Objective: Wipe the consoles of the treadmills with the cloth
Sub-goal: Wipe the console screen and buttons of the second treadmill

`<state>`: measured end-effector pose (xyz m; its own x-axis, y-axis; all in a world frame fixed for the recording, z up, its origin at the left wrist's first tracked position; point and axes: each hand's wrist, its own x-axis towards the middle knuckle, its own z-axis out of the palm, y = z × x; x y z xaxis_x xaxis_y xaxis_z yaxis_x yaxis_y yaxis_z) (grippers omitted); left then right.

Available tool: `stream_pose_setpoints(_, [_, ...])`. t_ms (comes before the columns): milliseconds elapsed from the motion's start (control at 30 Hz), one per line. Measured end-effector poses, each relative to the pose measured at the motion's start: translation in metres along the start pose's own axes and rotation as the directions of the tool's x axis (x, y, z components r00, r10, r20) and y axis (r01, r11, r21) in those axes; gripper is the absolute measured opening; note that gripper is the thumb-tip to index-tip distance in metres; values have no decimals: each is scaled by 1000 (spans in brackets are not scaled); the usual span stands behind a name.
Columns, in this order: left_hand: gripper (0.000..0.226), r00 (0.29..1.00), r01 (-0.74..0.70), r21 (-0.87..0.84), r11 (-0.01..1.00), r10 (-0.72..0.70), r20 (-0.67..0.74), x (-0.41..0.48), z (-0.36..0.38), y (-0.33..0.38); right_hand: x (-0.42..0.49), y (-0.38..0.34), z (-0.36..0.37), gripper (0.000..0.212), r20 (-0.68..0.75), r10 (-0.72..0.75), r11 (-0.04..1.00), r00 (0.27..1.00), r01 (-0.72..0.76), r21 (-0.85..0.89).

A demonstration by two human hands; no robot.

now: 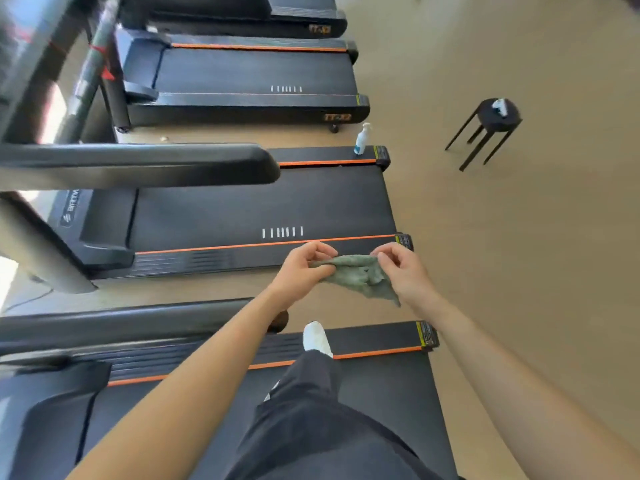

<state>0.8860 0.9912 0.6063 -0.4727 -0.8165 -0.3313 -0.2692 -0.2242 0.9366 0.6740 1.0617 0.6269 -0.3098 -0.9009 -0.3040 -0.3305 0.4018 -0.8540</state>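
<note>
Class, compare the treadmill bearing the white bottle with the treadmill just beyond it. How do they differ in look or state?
The treadmill bearing the bottle has a white bottle upright on its far side rail; the treadmill beyond has none. The treadmill beyond shows orange lettering on its near flank; none shows on the treadmill bearing the bottle. Both have black belts, white tick marks and an orange stripe.

A plain beige floor [519, 237] fills the right side. Far on it stands a small black stool [491, 128] with thin legs, a pale object [500, 107] lying on its round seat. Left of the stool a white bottle [362, 140] stands upright. Bright white light [55, 116] glares at the left edge
</note>
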Motion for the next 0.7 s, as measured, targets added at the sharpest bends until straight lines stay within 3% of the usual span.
stream_pose_setpoints(67, [11, 998, -10, -18, 1000, 9, -60, 34, -11, 4, 38, -15, -9, 4, 84, -10, 1000, 996, 12, -22])
stream_pose_setpoints(200, [6, 988, -58, -34, 998, 53, -143, 94, -35, 25, 116, -53, -29, 31, 277, -82, 970, 957, 141, -198])
stream_pose_setpoints(500, [8, 937, -128, 36, 991, 132, -324, 199, -87, 78, 261, -129, -33, 14, 228, -154, 975, 961, 185, -122])
stream_pose_setpoints(700, [9, 884, -78, 58, 995, 96, -457, 260, -106, 93, 339, -162, -29, 16, 233, -145, 989, 962, 132, 71])
